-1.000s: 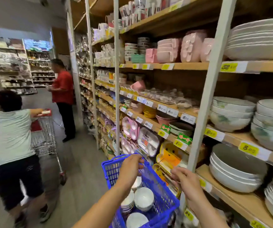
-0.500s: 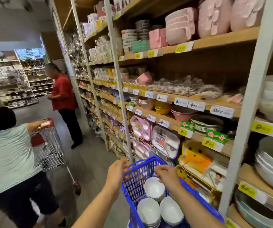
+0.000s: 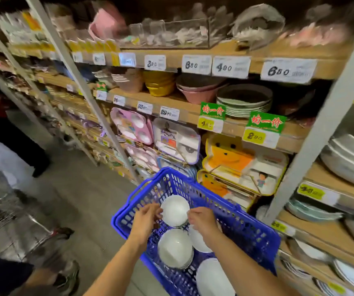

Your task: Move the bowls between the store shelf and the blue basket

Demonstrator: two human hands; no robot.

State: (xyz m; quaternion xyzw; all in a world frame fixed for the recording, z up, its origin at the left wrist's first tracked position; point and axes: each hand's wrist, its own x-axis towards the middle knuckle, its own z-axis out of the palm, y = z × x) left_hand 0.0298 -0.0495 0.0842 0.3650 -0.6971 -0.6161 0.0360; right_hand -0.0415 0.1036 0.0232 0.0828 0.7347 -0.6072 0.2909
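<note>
The person's left grip point(image 3: 145, 218) and right grip point(image 3: 201, 221) meet over the far half of the blue basket point(image 3: 246, 229), one on each side of a white bowl point(image 3: 175, 210). The left fingers point(image 3: 156, 213) curl against the bowl's left rim and the right fingers point(image 3: 190, 213) pinch its right rim, so both grips are closed round this one bowl and hold it between them. The bowl sits mouth up inside the outline of the basket; whether it rests on anything below is hidden by the hands.

Nearer the camera, a stack of white bowls point(image 3: 175, 248) stands in the basket just below the held bowl. A second white bowl point(image 3: 199, 242) lies beside that stack, partly under the right wrist, and a third white bowl point(image 3: 212, 276) lies at the near end of the basket, cut off by the frame edge. The basket's handles point(image 3: 142, 185) lie folded down along the far rim.

The basket is just beside the store shelf point(image 3: 184, 107), whose wooden boards carry white price labels point(image 3: 196, 64) and two green signs point(image 3: 267, 122). On the board at middle height stand yellow bowls point(image 3: 160, 84), pink bowls point(image 3: 195, 95) and a pile of plates point(image 3: 244, 101). Below them hang divided children's trays, one pink point(image 3: 132, 124) and one orange point(image 3: 229, 154). Large white bowls point(image 3: 351, 165) fill the bay to the right of a white upright point(image 3: 321, 135). To the left, blurred, is a wire shopping trolley point(image 3: 11, 221) on the grey floor point(image 3: 82, 189)
</note>
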